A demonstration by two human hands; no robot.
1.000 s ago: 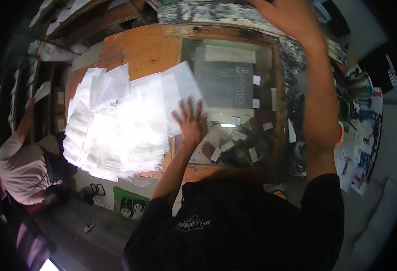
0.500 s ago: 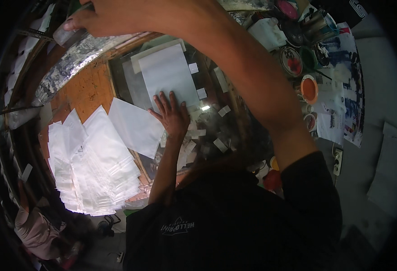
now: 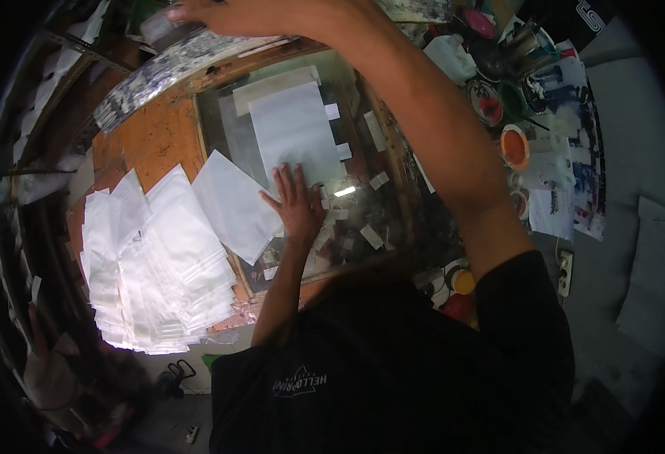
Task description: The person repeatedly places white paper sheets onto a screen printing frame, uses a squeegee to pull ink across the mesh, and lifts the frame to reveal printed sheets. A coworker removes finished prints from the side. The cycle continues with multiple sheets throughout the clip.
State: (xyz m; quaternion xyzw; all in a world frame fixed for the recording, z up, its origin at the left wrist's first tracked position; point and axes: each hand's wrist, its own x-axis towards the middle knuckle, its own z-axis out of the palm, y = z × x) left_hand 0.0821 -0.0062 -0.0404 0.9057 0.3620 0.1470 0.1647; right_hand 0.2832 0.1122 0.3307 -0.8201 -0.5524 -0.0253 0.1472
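My left hand lies flat, fingers spread, its fingertips on the near edge of a pale white sheet. That sheet rests on a dark glassy panel with a wooden border. Reaching across the top, my right hand is closed on a translucent greyish piece at the upper left; the picture's edge cuts off part of the hand. Beside it, a silvery, paint-smeared strip slants above the orange board. Another white sheet lies left of my left hand, overlapping the panel's border.
A fanned pile of white sheets covers the left of the orange wooden board. Small pale tape pieces dot the panel. Open paint tubs and a white container crowd the right. A power strip hangs beyond.
My right hand has moved up and to the right with the translucent piece. The silvery strip has shifted the same way. My left hand stays on the sheet; the whole view has shifted slightly.
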